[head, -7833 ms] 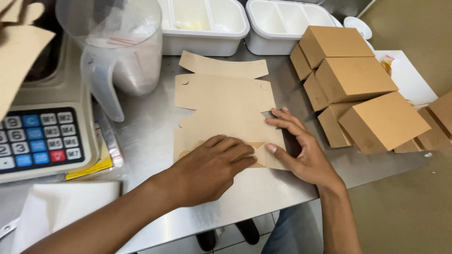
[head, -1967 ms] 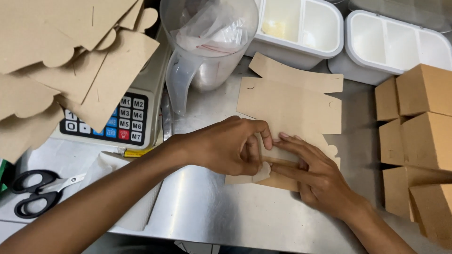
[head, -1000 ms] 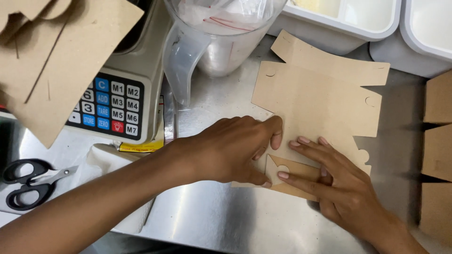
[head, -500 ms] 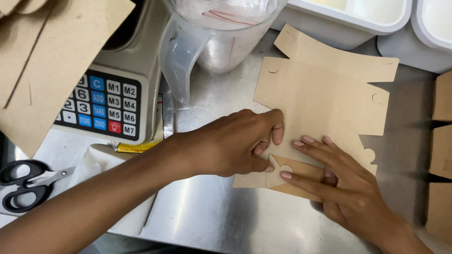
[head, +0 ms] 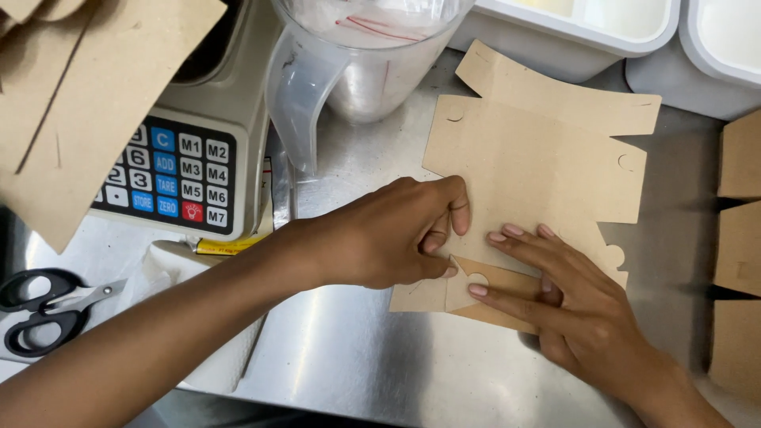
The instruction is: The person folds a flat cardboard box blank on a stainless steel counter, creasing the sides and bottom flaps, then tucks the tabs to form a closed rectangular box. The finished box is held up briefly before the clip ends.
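Observation:
A flat brown cardboard box blank (head: pixel 539 158) lies on the steel counter (head: pixel 372 364). My left hand (head: pixel 388 234) rests on its near left corner, fingers curled, pinching a small folded flap (head: pixel 460 285) with thumb and forefinger. My right hand (head: pixel 563 297) lies flat on the near edge of the blank, fingers spread and pressing the same flap down. The two hands touch at the flap.
A weighing scale with a keypad (head: pixel 170 174) stands at the left, with loose cardboard blanks (head: pixel 87 95) over it. A clear plastic jug (head: pixel 357 63) and white tubs (head: pixel 587 24) stand behind. Folded brown boxes (head: pixel 741 230) line the right edge. Black scissors (head: pixel 43 309) lie at the far left.
The view has drawn closer over the blank. My hands have stayed on the near flap, with my left fingers curling tighter onto it.

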